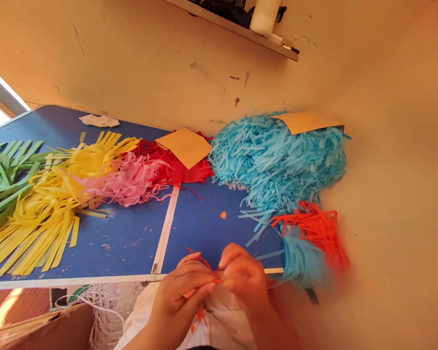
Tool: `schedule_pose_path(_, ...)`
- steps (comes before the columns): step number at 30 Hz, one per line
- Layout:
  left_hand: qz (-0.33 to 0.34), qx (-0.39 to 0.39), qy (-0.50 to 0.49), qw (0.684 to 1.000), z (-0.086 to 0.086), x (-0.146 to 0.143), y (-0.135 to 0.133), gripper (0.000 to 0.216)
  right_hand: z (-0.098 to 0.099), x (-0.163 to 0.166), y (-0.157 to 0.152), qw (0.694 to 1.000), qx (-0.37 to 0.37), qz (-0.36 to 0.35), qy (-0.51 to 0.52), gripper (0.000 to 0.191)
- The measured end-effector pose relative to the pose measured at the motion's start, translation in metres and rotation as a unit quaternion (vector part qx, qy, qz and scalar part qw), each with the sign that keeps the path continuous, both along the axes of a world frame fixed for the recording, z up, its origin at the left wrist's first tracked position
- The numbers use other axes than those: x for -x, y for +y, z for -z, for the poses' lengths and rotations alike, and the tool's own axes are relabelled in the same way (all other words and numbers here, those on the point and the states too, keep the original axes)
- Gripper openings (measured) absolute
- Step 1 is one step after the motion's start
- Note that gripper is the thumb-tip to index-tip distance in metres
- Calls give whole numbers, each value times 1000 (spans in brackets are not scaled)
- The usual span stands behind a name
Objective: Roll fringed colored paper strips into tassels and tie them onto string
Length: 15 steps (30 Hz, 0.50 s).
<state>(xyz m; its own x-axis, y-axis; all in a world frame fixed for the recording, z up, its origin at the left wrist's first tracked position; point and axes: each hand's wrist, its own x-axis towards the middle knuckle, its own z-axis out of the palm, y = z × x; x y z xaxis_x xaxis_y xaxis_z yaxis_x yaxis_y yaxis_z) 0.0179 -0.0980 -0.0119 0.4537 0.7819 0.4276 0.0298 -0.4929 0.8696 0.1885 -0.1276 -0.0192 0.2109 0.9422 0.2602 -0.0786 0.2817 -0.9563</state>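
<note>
My left hand and my right hand meet just over the front edge of the blue table. Both are closed, fingertips pinching a thin red paper strip between them. Red ends of it stick out above the left fingers and hang below the left palm. Right of my hands, a bundle of red paper fringe lies over the table's right end, on top of light blue strips that droop past the edge. Behind it rises a large heap of light blue paper fringe.
Green fringe, yellow fringe, pink fringe and dark red fringe lie along the left. Tan paper squares rest on the dark red and blue heaps. Above is a wall shelf; below left stands a cardboard box.
</note>
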Motion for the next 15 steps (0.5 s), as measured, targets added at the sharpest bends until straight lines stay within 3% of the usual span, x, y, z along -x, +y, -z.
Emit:
schedule_pose_path(2,1,75,9,997,1,3,0,15,2,-29,37,990,81,45,-109,12)
schedule_pose_path(4,-19,147,24,989,4,4,-2,18,7,-62,84,917,214,149,-301,20)
schedule_pose_path(8,-31,276,35,960,9,-1,-7,28,22,-106,161,861,258,164,-406,20)
schedule_pose_path(12,-4,364,4,931,13,-5,-7,36,33,-112,188,815,274,157,-486,13)
schedule_pose_path(15,-2,418,-30,908,18,-7,-3,41,27,-110,190,793,291,145,-515,15)
